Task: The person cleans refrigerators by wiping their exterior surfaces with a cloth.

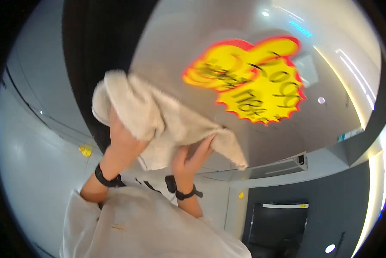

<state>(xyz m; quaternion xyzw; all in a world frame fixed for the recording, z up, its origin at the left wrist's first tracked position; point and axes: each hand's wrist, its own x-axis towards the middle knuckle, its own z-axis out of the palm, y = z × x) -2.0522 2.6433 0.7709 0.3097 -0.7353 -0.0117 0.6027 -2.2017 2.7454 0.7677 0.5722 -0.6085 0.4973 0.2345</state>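
Observation:
A cream-coloured cloth point(180, 114) hangs bunched between my two hands in front of a grey glossy panel point(175, 56). My left hand point(126, 133) grips its thicker, folded part, with the fingers hidden in the folds. Lower and to the right, my right hand point(195, 157) holds the cloth's lower edge, fingers closed on the fabric. One corner droops beyond that hand. On the panel, right of the cloth, is a yellow sign with a red border point(261, 81) and dark handwriting. Each wrist wears a black strap.
A wide black strip point(100, 43) borders the panel on the left. At lower right stands a dark wall point(330, 198) with a black screen-like rectangle point(276, 230). A long grey unit point(279, 167) runs below the panel. Lights reflect in the glossy surface.

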